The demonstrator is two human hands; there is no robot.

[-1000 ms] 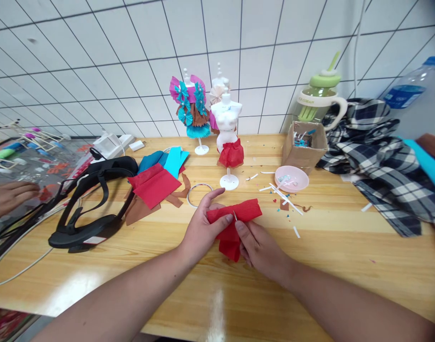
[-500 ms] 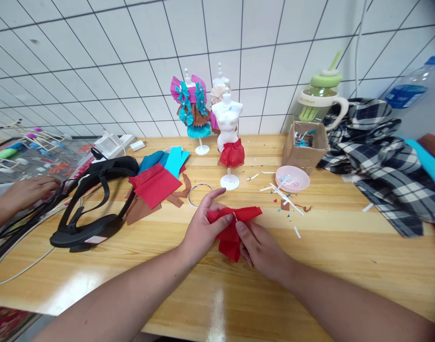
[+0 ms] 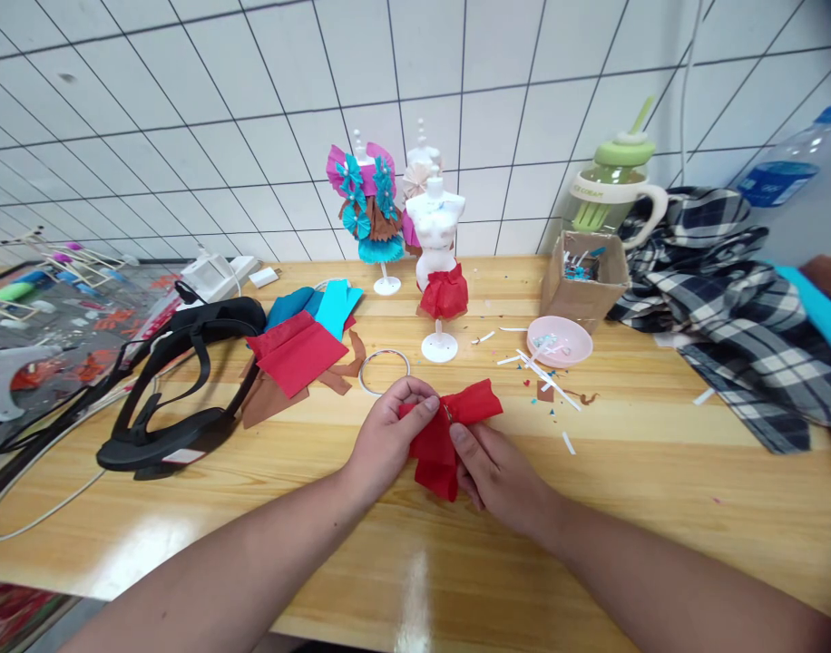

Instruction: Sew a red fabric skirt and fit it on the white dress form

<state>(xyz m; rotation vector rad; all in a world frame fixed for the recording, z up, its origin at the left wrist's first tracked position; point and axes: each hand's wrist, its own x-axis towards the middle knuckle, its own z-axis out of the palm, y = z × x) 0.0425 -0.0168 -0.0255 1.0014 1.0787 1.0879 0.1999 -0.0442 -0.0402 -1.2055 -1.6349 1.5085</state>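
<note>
A gathered piece of red crepe paper [image 3: 437,446] is held between both hands above the table's middle. My left hand [image 3: 396,426] pinches its upper left part, thumb on top. My right hand [image 3: 495,467] grips it from the right, the fingers partly hidden under the paper. A small thin strip shows at the gathered centre, between the two thumbs. Behind the hands stands a small white mannequin [image 3: 435,222] wearing a red paper skirt [image 3: 444,292]. A metal ring [image 3: 384,352] lies just beyond my left hand.
Folded red paper [image 3: 298,352], blue and brown sheets and a black headset [image 3: 177,440] lie left. Dressed mannequins [image 3: 371,204] stand behind. At right are a pink dish [image 3: 560,341], paper scraps, a cardboard box [image 3: 582,295], a green-lidded cup [image 3: 612,181] and plaid cloth [image 3: 721,290].
My left fingers have curled in closer on the red paper, and its upper right end has risen slightly. Another person's hand at the far left has left the view, exposing a glue gun.
</note>
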